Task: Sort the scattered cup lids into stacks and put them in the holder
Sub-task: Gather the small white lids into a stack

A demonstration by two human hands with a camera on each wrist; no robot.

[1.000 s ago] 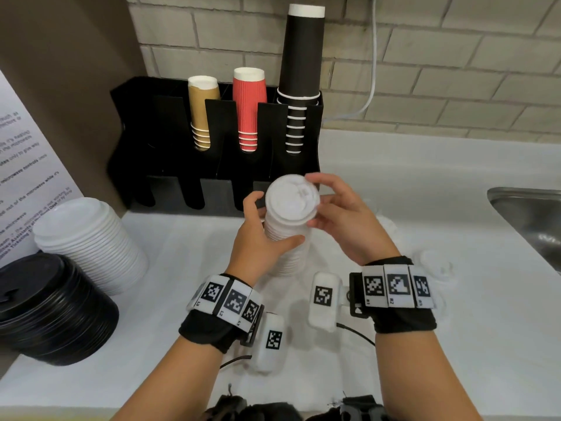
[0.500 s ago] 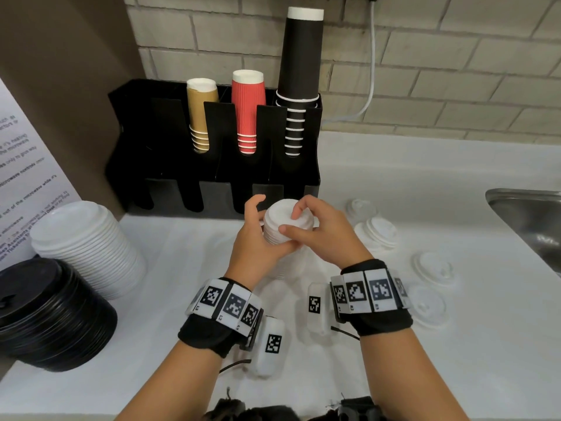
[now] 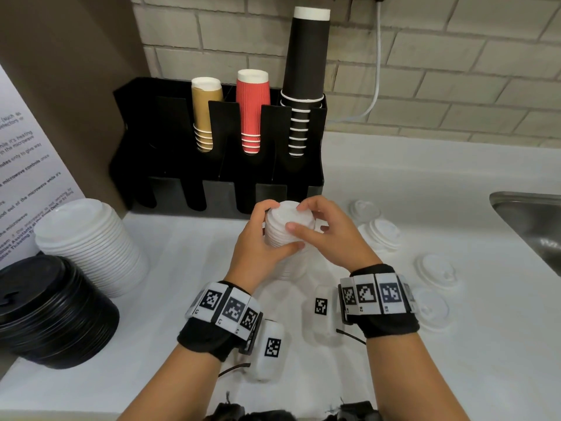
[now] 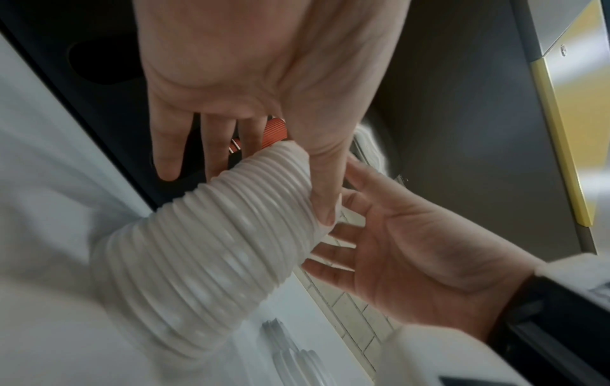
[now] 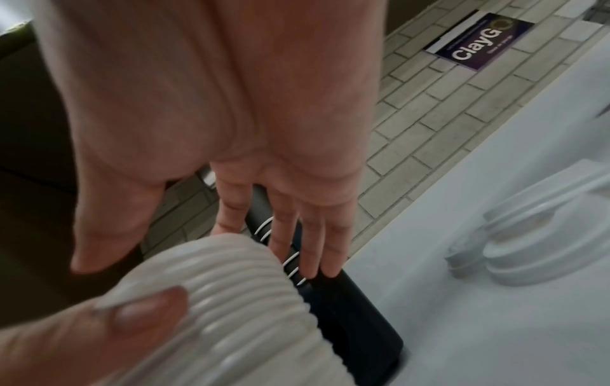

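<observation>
A tall stack of small white lids stands upright in front of the black holder. My left hand grips the stack from the left, thumb along its side, fingers behind it. My right hand touches the stack's top from the right. Its fingers are fairly straight and spread, and its thumb is off the ribbed side of the stack. Several loose white lids lie on the counter to the right.
The holder carries tan, red and black cup stacks in its upper slots. A big white lid stack and a black lid stack sit at the left. A steel sink lies at the right edge.
Both hands brought the lid stack down and away from the camera, toward the holder's front. Since half a second ago it has barely moved.
</observation>
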